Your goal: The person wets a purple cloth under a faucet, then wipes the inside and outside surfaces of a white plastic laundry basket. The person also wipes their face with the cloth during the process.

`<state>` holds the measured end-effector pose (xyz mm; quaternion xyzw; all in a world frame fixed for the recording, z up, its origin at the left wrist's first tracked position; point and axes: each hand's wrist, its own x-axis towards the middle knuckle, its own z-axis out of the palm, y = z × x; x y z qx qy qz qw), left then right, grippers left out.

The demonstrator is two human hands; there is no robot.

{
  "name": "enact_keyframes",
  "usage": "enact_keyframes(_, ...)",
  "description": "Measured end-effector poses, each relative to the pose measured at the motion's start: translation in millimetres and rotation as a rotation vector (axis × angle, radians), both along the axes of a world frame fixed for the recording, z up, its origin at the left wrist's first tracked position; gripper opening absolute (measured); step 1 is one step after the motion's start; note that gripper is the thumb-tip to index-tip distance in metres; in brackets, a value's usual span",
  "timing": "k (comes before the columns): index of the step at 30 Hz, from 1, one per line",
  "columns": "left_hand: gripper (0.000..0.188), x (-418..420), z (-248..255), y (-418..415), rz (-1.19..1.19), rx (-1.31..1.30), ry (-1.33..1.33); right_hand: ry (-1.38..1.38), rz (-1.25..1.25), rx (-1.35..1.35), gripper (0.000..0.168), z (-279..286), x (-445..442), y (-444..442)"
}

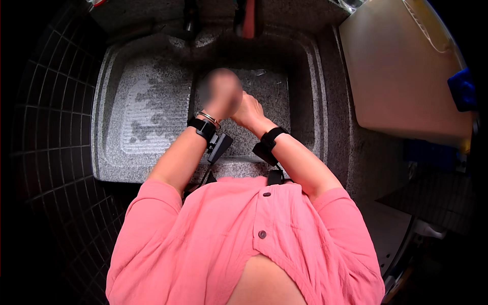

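Note:
Both hands are together over a grey speckled laundry sink (323,114). My left hand (221,93), mostly blurred, is above the sink's deeper basin, with a metal bangle at its wrist. My right hand (248,110) is against or very close to it on the right, its fingers partly curled. Whether anything is between the hands cannot be made out. Black straps with small devices are on both wrists. To the left of the hands lies the sink's ribbed washboard slope (152,110), which has wet patches.
Dark tiles (57,114) line the wall at the left. A large pale plastic container (400,76) stands at the right, with a blue cloth-like thing (462,89) near its edge. A red object (249,19) and a dark tap-like fitting (189,19) are at the sink's back.

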<state>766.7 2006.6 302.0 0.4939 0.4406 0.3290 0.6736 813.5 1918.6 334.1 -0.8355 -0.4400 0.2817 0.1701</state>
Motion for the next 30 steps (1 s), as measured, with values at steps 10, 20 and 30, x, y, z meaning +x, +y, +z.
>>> enact_keyframes(10, 0.054, -46.0, 24.6, 7.0, -0.443, -0.388, -0.572, 0.984, 0.009, -0.064, 0.021, 20.1, 23.0, -11.5)
enact_keyframes(20, 0.044, -44.4, 28.0, 1.1, -0.442, -0.343, -0.407, 1.460, -0.095, -0.072, 0.027, 8.0, 15.8, -26.9)
enact_keyframes(30, 0.046, -20.2, 0.1, 0.9, -0.225, 0.036, -0.113, 0.361, -0.021, 0.050, 0.053, -21.7, -6.6, -3.4)
